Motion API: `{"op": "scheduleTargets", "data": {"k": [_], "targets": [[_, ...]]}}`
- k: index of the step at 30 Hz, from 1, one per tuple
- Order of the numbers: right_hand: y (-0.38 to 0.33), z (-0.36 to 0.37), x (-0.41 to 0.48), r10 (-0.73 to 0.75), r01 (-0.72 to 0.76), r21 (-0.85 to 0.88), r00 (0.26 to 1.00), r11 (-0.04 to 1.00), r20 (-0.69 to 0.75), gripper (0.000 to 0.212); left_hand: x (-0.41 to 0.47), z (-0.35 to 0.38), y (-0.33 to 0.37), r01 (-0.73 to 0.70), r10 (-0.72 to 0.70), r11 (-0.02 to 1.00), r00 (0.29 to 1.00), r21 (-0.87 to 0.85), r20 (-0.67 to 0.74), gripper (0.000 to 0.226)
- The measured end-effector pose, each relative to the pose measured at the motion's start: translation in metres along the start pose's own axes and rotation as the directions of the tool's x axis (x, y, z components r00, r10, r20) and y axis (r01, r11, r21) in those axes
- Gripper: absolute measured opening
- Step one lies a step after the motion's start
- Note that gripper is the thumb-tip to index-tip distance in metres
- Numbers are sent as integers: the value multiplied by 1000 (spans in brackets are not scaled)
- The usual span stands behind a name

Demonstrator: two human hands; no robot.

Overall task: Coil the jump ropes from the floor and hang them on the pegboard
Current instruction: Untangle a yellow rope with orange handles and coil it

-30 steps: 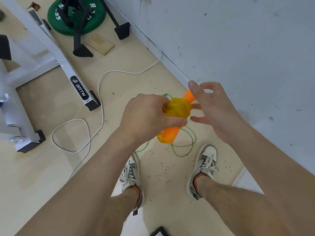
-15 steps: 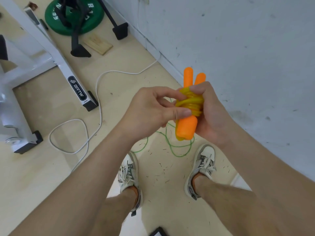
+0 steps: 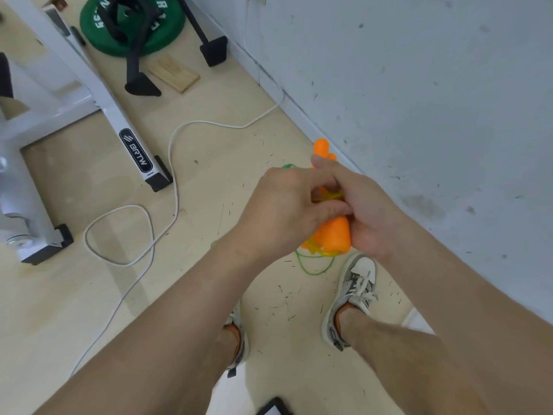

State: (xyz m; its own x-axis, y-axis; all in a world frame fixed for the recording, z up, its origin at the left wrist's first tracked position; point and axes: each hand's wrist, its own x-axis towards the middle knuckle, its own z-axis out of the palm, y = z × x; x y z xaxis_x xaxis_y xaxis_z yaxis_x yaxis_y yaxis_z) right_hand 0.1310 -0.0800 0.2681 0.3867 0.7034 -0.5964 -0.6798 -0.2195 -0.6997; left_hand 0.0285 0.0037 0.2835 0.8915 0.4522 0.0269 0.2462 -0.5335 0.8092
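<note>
An orange-handled jump rope (image 3: 335,235) with its yellow cord wound round the two handles is held upright in front of me. My right hand (image 3: 371,211) grips the handles from the right. My left hand (image 3: 287,211) covers the wound cord from the left, with its fingers curled onto it. Most of the yellow coil is hidden between the hands. A green jump rope (image 3: 314,265) lies loose on the floor below, between my shoes. No pegboard is in view.
A grey wall (image 3: 419,85) runs along the right. A white cable (image 3: 167,163) loops over the pale floor. A white machine frame (image 3: 131,145) stands at left. A green weight plate (image 3: 131,25), black stand feet and a wooden block (image 3: 173,73) lie at the back.
My right hand closed round the orange handles, which swung upright. The bundle then dropped lower, and my left hand moved over the wound cord.
</note>
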Motion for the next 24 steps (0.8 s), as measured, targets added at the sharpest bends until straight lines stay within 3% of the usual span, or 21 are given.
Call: {"op": "scheduleTargets", "data": {"k": [6,12,15,19,24], "targets": [[-6,-5,1,-80,49,-161,979,986,-188,21,4,-17,1,47,-26,985,992,-167,126,27],[-10,-9,-1,-80,37,-193,973,981,-217,22,4,-21,-5,-19,16,999,996,30,91,15],[-14,-8,0,-39,10,-157,982,988,-182,39,5,-24,-9,-62,51,976,997,210,60,30],[-21,-13,-1,-15,5,-82,992,997,-129,73,7,-28,-18,-143,78,933,976,331,203,38],[-22,-17,-2,-25,20,-54,995,998,-101,55,9,-22,-28,-134,42,933,962,334,270,37]]}}
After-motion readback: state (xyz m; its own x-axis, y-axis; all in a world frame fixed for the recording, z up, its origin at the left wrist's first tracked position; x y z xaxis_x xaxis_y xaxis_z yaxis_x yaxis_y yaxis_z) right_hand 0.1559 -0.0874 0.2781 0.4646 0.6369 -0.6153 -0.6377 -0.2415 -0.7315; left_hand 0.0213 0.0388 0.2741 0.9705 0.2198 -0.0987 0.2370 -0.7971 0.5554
